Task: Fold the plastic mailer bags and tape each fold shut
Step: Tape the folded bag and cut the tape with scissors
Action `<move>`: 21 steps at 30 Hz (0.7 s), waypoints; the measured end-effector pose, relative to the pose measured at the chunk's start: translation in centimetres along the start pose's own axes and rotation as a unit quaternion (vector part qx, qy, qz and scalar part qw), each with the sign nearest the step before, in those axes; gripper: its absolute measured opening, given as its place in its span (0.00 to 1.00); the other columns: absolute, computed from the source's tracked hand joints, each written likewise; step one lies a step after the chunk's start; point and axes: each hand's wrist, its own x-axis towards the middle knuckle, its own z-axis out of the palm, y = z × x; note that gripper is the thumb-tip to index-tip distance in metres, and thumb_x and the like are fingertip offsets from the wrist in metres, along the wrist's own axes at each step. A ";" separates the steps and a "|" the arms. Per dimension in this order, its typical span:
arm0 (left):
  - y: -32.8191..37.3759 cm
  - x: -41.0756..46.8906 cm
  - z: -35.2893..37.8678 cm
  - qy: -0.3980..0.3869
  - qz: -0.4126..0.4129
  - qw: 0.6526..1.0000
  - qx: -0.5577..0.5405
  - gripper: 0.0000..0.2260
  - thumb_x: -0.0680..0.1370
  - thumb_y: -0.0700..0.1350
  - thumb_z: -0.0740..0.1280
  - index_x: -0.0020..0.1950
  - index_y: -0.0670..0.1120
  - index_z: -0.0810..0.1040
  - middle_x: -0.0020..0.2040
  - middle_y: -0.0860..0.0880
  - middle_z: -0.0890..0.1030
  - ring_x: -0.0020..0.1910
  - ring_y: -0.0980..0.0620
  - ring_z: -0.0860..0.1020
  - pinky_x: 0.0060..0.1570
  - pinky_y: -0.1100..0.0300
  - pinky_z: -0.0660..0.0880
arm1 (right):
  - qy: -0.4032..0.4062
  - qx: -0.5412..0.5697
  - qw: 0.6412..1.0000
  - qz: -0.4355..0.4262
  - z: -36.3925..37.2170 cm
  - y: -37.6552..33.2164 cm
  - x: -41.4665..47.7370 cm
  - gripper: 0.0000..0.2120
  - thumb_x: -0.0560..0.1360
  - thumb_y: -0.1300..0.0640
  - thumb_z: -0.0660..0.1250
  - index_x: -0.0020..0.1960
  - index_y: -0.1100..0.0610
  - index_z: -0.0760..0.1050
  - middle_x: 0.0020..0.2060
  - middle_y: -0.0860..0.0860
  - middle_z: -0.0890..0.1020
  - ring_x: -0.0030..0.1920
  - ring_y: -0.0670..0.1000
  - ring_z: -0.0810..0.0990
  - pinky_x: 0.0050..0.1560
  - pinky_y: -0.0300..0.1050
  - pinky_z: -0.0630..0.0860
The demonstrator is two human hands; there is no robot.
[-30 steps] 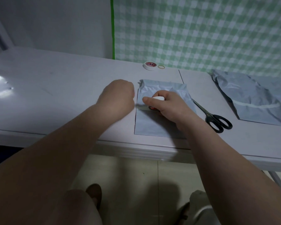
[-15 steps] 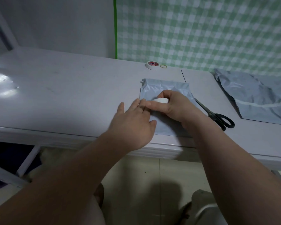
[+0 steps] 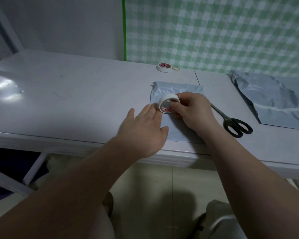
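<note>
A folded grey mailer bag [image 3: 176, 89] lies flat near the table's front edge. My right hand [image 3: 195, 112] grips a white tape roll [image 3: 168, 104] standing on edge over the bag's left side. My left hand [image 3: 143, 130] lies flat with straight fingers on the bag's left edge, its fingertips touching the roll. More grey mailer bags [image 3: 273, 100] lie in a loose pile at the right. Both hands hide the bag's middle.
Black-handled scissors [image 3: 235, 124] lie just right of the folded bag. A second tape roll [image 3: 164, 67] and a rubber band [image 3: 176, 68] sit at the back by the green checked curtain [image 3: 223, 31]. The grey table [image 3: 67, 100] stretches left.
My left hand went from a fist left of the bag to lying flat on its left edge. My right hand tilted the tape roll up on edge.
</note>
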 end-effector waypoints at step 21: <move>0.3 -0.3 -0.9 -0.041 -0.007 0.999 0.024 0.27 0.82 0.55 0.44 0.78 0.44 0.45 0.79 0.48 0.45 0.77 0.53 0.44 0.73 0.44 0.41 | 0.064 -0.314 0.942 -0.104 -2.0 -0.1 -0.7 0.14 0.75 0.65 0.58 0.56 0.62 0.78 0.51 0.61 0.82 0.52 0.63 0.77 0.52 0.54 0.73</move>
